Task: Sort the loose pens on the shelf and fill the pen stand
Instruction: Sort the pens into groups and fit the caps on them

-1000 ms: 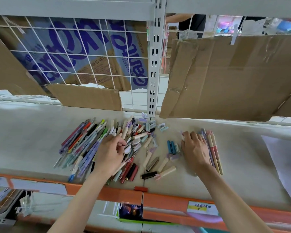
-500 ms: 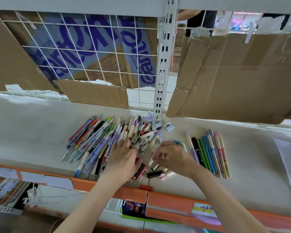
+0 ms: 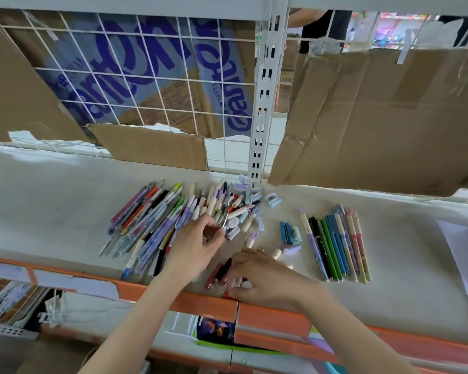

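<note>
A big loose pile of mixed pens [image 3: 157, 220] lies on the white shelf [image 3: 52, 206], with short cream pens and caps [image 3: 235, 206] at its right end. My left hand [image 3: 195, 247] rests on the pile's right side and pinches a thin pen [image 3: 224, 224] between thumb and fingertips. My right hand [image 3: 262, 276] is at the shelf's front edge, fingers curled down round a short pale pen [image 3: 245, 285], beside dark red and black pens [image 3: 219, 271]. To the right, a sorted row of pens [image 3: 335, 244] lies side by side. No pen stand is in view.
Short blue pens and a pale clip [image 3: 288, 232] lie between the pile and the row. An orange rail [image 3: 173, 295] edges the shelf front. Cardboard sheets [image 3: 384, 117] and a wire grid [image 3: 146, 76] back the shelf; a white upright post [image 3: 262, 103] stands behind the pile. White paper [image 3: 465, 252] lies far right.
My right hand left the sorted row and came left and toward the shelf's front edge, closing over pens there. My left hand stayed on the pile and now pinches a thin pen.
</note>
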Action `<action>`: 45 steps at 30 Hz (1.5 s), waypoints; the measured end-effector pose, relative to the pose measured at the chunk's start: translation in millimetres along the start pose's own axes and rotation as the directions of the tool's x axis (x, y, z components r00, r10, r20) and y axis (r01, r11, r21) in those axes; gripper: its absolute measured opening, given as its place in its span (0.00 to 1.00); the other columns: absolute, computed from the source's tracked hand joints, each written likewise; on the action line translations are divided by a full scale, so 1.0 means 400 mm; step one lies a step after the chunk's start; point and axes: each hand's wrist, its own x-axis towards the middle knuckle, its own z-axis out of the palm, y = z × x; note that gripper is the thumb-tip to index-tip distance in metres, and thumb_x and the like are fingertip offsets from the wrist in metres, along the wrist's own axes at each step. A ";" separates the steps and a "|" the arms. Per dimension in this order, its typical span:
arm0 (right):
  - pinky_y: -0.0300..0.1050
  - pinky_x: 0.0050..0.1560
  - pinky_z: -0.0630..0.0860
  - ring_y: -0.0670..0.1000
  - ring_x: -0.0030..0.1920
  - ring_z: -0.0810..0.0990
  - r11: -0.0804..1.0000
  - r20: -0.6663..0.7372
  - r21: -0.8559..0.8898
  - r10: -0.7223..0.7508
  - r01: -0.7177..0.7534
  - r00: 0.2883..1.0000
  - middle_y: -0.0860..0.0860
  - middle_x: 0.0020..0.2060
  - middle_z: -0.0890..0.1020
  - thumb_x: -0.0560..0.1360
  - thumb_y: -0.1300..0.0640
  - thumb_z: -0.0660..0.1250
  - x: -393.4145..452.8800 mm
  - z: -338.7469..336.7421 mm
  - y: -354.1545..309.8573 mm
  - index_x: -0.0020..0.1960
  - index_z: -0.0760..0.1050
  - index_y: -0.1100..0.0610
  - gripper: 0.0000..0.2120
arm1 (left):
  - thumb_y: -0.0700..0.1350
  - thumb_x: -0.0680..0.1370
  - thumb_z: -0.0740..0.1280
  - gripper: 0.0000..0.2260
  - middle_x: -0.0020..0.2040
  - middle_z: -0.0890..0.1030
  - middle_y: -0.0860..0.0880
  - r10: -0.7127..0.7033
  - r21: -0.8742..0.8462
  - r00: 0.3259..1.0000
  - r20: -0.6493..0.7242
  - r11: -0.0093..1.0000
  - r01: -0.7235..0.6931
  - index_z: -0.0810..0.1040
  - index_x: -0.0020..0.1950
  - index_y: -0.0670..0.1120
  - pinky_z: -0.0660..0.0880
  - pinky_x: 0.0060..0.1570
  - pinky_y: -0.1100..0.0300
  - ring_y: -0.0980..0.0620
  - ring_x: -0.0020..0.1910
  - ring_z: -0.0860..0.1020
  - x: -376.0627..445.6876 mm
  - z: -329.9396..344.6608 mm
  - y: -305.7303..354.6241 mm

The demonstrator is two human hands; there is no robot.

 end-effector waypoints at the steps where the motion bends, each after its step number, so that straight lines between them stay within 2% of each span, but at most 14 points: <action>1: 0.44 0.57 0.65 0.48 0.52 0.69 1.000 -0.006 0.004 -0.006 0.006 1.000 0.49 0.47 0.75 0.75 0.52 0.65 0.001 0.000 0.001 0.48 0.79 0.54 0.07 | 0.45 0.78 0.65 0.04 0.34 0.74 0.57 -0.001 -0.001 1.000 -0.005 1.000 0.001 0.72 0.45 0.47 0.65 0.31 0.72 0.61 0.30 0.71 -0.001 -0.001 0.000; 8: 0.47 0.53 0.65 0.53 0.52 0.69 0.980 -0.081 -0.186 -0.081 0.065 0.993 0.51 0.48 0.75 0.74 0.55 0.64 0.011 -0.001 -0.010 0.44 0.77 0.58 0.06 | 0.47 0.79 0.63 0.06 0.36 0.77 0.50 -0.022 -0.079 1.000 0.017 0.997 0.023 0.73 0.50 0.44 0.75 0.34 0.56 0.54 0.33 0.76 -0.010 -0.012 -0.012; 12: 0.45 0.46 0.70 0.52 0.45 0.72 0.996 -0.125 -0.068 -0.062 0.054 0.990 0.52 0.40 0.77 0.71 0.54 0.59 0.019 0.007 -0.005 0.38 0.75 0.59 0.11 | 0.47 0.80 0.60 0.07 0.32 0.74 0.52 -0.024 -0.117 0.999 0.048 0.993 0.030 0.71 0.51 0.43 0.74 0.32 0.65 0.61 0.29 0.75 -0.018 -0.010 -0.016; 14: 0.47 0.42 0.73 0.52 0.40 0.74 0.998 -0.147 0.000 -0.055 0.055 0.988 0.52 0.35 0.78 0.69 0.58 0.62 0.021 0.012 0.010 0.37 0.75 0.59 0.06 | 0.48 0.80 0.60 0.08 0.32 0.74 0.52 -0.052 -0.190 0.996 0.073 0.980 0.065 0.70 0.51 0.43 0.79 0.39 0.51 0.53 0.31 0.77 -0.022 -0.007 -0.025; 15: 0.45 0.43 0.72 0.52 0.41 0.74 0.998 -0.144 -0.001 -0.061 0.062 0.988 0.52 0.36 0.79 0.69 0.59 0.64 0.020 0.015 0.016 0.39 0.76 0.58 0.04 | 0.48 0.80 0.60 0.08 0.32 0.74 0.52 -0.060 -0.202 0.995 0.078 0.977 0.075 0.70 0.51 0.43 0.79 0.41 0.49 0.52 0.32 0.77 -0.023 -0.004 -0.030; 18: 0.41 0.49 0.67 0.50 0.48 0.73 0.993 -0.134 -0.056 -0.114 0.108 0.984 0.50 0.43 0.78 0.73 0.54 0.67 0.015 0.027 0.018 0.47 0.78 0.56 0.06 | 0.47 0.80 0.60 0.07 0.33 0.74 0.54 -0.034 -0.143 0.998 0.061 0.989 0.043 0.71 0.50 0.43 0.72 0.34 0.63 0.59 0.30 0.74 -0.027 -0.001 -0.030; 21: 0.41 0.47 0.66 0.52 0.48 0.73 0.990 -0.170 -0.078 -0.129 0.117 0.977 0.52 0.43 0.77 0.74 0.55 0.66 0.016 0.030 0.011 0.46 0.78 0.57 0.06 | 0.46 0.80 0.60 0.06 0.33 0.75 0.53 -0.053 -0.186 0.996 0.077 0.980 0.066 0.70 0.49 0.45 0.77 0.41 0.55 0.57 0.34 0.77 -0.031 -0.002 -0.033; 24: 0.36 0.42 0.70 0.44 0.40 0.75 0.986 -0.283 0.166 0.019 0.029 0.959 0.48 0.38 0.78 0.73 0.57 0.66 0.019 0.015 0.014 0.44 0.77 0.58 0.05 | 0.46 0.80 0.61 0.03 0.32 0.76 0.54 -0.101 -0.302 0.986 0.136 0.943 0.139 0.71 0.47 0.47 0.78 0.48 0.43 0.50 0.39 0.81 -0.042 -0.007 -0.036; 26: 0.30 0.39 0.71 0.39 0.34 0.76 0.879 -0.424 0.476 0.267 -0.037 0.865 0.45 0.34 0.79 0.74 0.60 0.67 0.015 -0.008 0.022 0.44 0.76 0.59 0.02 | 0.44 0.79 0.62 0.03 0.33 0.77 0.56 -0.094 -0.311 0.989 0.116 0.942 0.126 0.71 0.46 0.49 0.78 0.48 0.48 0.52 0.37 0.79 -0.049 -0.004 -0.033; 28: 0.34 0.40 0.73 0.41 0.33 0.77 0.615 -0.429 0.788 0.512 0.030 0.744 0.48 0.33 0.81 0.76 0.66 0.65 0.008 -0.028 0.029 0.47 0.76 0.60 0.03 | 0.45 0.79 0.62 0.03 0.34 0.76 0.53 -0.061 -0.266 0.995 0.081 0.961 0.080 0.71 0.46 0.50 0.73 0.41 0.55 0.53 0.34 0.75 -0.059 0.000 -0.023; 30: 0.37 0.40 0.75 0.45 0.35 0.77 0.444 -0.402 0.887 0.615 0.124 0.678 0.50 0.34 0.82 0.77 0.68 0.62 0.000 -0.036 0.029 0.50 0.78 0.58 0.08 | 0.45 0.79 0.63 0.02 0.32 0.74 0.52 -0.029 -0.279 0.997 0.075 0.959 0.049 0.72 0.46 0.49 0.69 0.35 0.60 0.55 0.30 0.71 -0.069 0.003 -0.012; 32: 0.37 0.40 0.75 0.46 0.35 0.77 0.417 -0.415 0.894 0.641 0.162 0.646 0.50 0.34 0.82 0.77 0.68 0.62 -0.002 -0.033 0.025 0.49 0.78 0.57 0.10 | 0.45 0.79 0.64 0.02 0.32 0.73 0.54 -0.015 -0.298 0.996 0.086 0.954 0.040 0.72 0.46 0.49 0.68 0.34 0.67 0.60 0.30 0.70 -0.073 0.008 -0.004; 38: 0.37 0.41 0.75 0.46 0.34 0.78 0.360 -0.433 0.900 0.690 0.244 0.580 0.51 0.35 0.82 0.77 0.67 0.63 -0.003 -0.037 0.019 0.47 0.77 0.58 0.07 | 0.44 0.79 0.64 0.01 0.37 0.76 0.53 -0.005 -0.278 0.994 0.111 0.960 0.036 0.73 0.48 0.47 0.69 0.36 0.71 0.64 0.34 0.73 -0.069 0.009 0.008; 45: 0.39 0.42 0.75 0.48 0.37 0.78 0.382 -0.402 0.905 0.627 0.187 0.667 0.55 0.38 0.82 0.77 0.67 0.63 0.005 -0.018 -0.004 0.50 0.77 0.60 0.06 | 0.42 0.79 0.63 0.02 0.36 0.76 0.51 -0.013 -0.322 0.990 0.142 0.945 0.059 0.73 0.46 0.48 0.70 0.34 0.72 0.63 0.33 0.75 -0.072 0.004 0.029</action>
